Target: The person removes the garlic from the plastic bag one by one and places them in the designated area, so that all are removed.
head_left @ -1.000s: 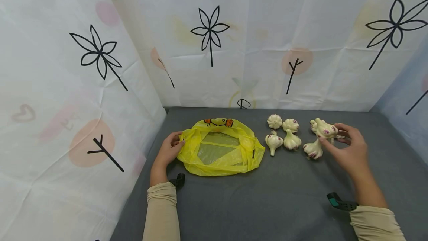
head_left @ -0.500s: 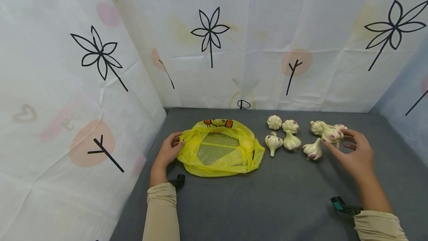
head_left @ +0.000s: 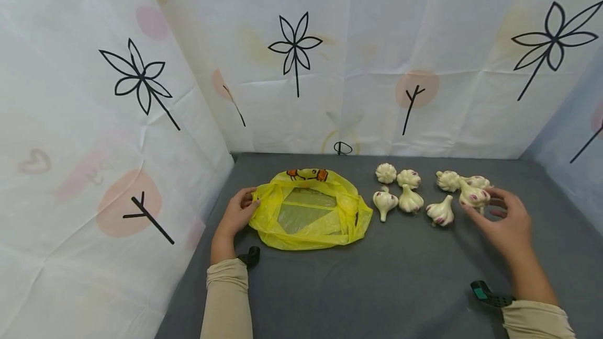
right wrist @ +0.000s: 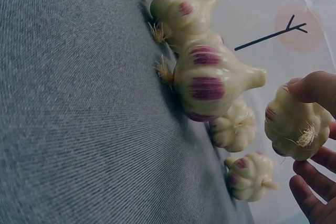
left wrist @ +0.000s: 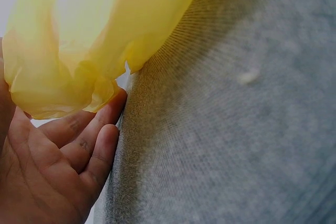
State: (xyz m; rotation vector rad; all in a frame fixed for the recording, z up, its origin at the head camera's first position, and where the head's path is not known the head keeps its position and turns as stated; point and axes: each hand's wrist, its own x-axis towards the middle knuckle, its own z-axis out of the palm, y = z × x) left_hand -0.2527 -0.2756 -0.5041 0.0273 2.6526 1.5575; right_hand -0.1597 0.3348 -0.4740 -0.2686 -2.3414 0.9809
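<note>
A yellow plastic bag (head_left: 292,241) lies on the grey table with its mouth spread and a cartoon print at its far edge. My left hand (head_left: 234,217) holds the bag's left rim; in the left wrist view the thumb and fingers (left wrist: 107,142) are on either side of the yellow film. On the right, my right hand (head_left: 506,224) pinches a garlic bulb (right wrist: 294,124) between thumb and fingers, its root tuft showing in the right wrist view. Close to that hand are more bulbs: one nearer garlic bulb (head_left: 440,212) and two behind.
Between the bag and the right-hand bulbs sits a cluster of several garlic bulbs (head_left: 411,199). A white curtain (head_left: 358,103) with plant drawings stands along the table's far edge, and another closes the left side.
My right hand has shifted right and slightly toward me with the garlic bulb, uncovering the bulbs behind it. The left hand and the bag have stayed in place.
</note>
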